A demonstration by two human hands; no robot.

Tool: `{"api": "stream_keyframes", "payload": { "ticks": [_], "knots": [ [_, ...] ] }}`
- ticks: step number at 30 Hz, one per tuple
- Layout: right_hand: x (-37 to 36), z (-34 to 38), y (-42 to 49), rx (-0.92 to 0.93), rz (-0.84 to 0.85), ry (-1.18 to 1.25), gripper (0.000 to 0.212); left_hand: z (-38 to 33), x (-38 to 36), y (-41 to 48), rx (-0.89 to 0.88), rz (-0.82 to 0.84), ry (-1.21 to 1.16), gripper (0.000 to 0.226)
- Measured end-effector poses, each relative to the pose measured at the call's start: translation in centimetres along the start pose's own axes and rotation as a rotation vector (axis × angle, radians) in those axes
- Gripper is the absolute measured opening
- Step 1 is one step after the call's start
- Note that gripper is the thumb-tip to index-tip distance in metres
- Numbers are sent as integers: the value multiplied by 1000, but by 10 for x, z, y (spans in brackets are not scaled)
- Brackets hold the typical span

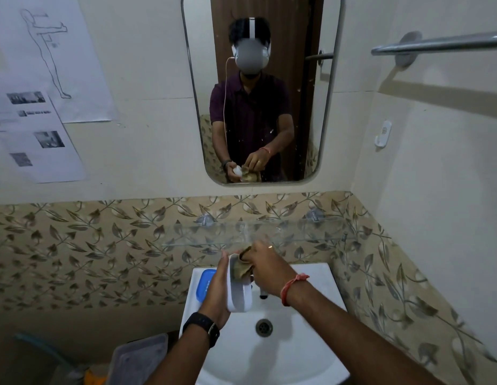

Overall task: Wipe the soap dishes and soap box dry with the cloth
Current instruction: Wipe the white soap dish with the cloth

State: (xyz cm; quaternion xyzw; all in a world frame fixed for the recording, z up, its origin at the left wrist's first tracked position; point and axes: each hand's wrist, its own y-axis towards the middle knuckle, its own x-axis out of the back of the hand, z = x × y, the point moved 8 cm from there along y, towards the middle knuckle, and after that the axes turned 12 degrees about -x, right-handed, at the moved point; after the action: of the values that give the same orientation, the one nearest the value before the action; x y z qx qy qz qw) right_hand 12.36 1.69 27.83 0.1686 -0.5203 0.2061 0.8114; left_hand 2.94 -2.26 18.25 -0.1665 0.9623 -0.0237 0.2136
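Over the sink (297, 343), the left hand (218, 290) grips a white soap dish (240, 294) on edge while the right hand (265, 269) presses a bunched cloth (240, 269) into it, a blue dish (204, 284) just beyond the left hand.

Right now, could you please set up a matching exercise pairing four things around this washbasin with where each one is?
Things:
1. white plastic soap dish
2. brown cloth
3. blue plastic soap box
4. black wristwatch

Places:
A. on the left wrist
B. pressed into the dish by the right hand
C. resting on the basin's left rim
D. held upright in the left hand

Pairs: 1-D, 2-B, 3-C, 4-A
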Motion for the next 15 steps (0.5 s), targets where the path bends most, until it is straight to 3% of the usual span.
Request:
{"api": "stream_keyframes", "payload": {
  "ticks": [3, 7, 11, 13, 15],
  "knots": [
    [-39, -5, -7, -53, 97, -53, 40, 1, -10, -3, -17, 27, 28, 50],
    [-57, -12, -19, -24, 152, 39, 38, 14, -2, 0, 20, -49, 28, 50],
    [-66, -15, -35, -32, 425, 158, 29, 18, 3, 1, 62, -97, -27, 49],
    [-58, -26, -43, -152, 544, 439, 34, 16, 7, -1, 89, -121, 29, 47],
    [-48, -38, -49, -294, 553, 860, 33, 21, 14, 6, 112, -121, 14, 67]
  ]
}}
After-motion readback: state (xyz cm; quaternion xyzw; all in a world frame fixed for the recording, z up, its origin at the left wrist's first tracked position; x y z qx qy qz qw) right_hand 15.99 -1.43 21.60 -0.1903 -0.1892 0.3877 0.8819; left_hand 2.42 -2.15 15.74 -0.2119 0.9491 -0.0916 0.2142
